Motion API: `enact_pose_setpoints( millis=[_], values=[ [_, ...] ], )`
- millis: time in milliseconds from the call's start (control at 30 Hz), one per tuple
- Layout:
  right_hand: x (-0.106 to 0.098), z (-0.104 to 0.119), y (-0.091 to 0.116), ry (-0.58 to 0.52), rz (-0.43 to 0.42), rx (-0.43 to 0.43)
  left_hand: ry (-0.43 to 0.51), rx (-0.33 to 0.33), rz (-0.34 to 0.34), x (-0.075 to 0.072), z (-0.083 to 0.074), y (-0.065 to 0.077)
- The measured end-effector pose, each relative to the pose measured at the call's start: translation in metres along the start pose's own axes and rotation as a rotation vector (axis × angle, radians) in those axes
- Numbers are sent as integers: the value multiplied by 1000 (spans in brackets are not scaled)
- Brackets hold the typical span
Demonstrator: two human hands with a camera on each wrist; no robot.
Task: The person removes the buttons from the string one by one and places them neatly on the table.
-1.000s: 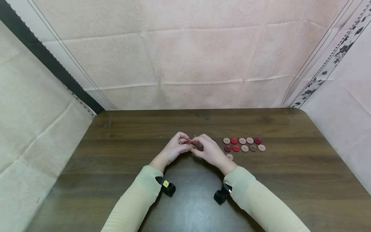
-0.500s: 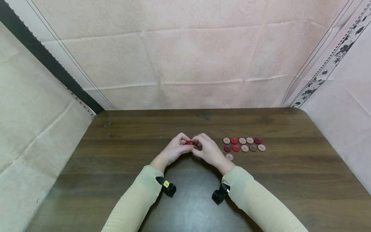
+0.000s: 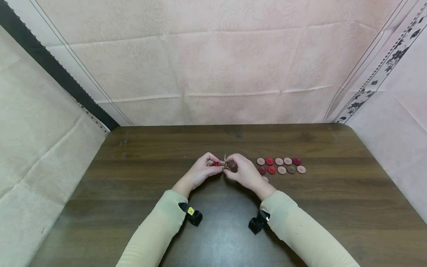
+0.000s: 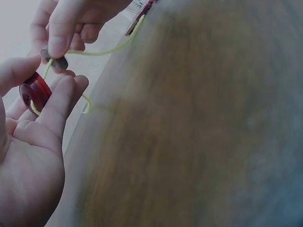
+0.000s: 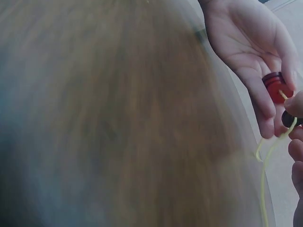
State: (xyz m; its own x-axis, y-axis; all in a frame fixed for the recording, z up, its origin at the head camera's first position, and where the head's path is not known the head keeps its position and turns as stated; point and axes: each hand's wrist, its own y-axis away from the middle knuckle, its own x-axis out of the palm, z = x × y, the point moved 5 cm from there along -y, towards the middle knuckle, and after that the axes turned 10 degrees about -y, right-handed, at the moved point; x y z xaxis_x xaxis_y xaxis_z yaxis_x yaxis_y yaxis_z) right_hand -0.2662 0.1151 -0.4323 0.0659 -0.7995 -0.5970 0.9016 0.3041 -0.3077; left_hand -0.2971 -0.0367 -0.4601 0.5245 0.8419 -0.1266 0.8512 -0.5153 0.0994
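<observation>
My left hand (image 3: pixel 200 171) holds a short stack of red and dark red buttons (image 4: pixel 35 93) between thumb and fingers. A yellow cord (image 4: pixel 106 51) runs through the stack. Close beside it, my right hand (image 3: pixel 246 173) pinches a dark brown button (image 4: pixel 59 63) at fingertip height, with the cord passing at it. In the right wrist view the red stack (image 5: pixel 277 88) faces the brown button (image 5: pixel 287 118), a short gap apart, and the cord hangs down in a loop. Fingers partly cover both the stack and the brown button.
Loose buttons lie in rows right of my right hand: pink ones (image 3: pixel 278 161), red ones (image 3: pixel 271 170), dark red ones (image 3: pixel 296 161) and a brown one (image 3: pixel 291 169). One pink button (image 3: pixel 265 179) is partly behind my right wrist. The wooden table (image 3: pixel 150 148) ends at a cloth-covered wall (image 3: pixel 213 74).
My right hand has shifted slightly right, away from the left, opening a small gap where cord and brown button show. The left hand stays nearly still with the red buttons.
</observation>
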Motion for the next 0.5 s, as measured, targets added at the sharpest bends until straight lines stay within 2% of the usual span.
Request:
enact_pose_setpoints(
  millis=[300, 500],
  values=[
    [-14, -9, 6, 7, 17, 61, -86, -4, -13, -4, 0, 1],
    [-22, -13, 11, 18, 8, 52, -105, -8, -14, -6, 0, 1]
  ],
)
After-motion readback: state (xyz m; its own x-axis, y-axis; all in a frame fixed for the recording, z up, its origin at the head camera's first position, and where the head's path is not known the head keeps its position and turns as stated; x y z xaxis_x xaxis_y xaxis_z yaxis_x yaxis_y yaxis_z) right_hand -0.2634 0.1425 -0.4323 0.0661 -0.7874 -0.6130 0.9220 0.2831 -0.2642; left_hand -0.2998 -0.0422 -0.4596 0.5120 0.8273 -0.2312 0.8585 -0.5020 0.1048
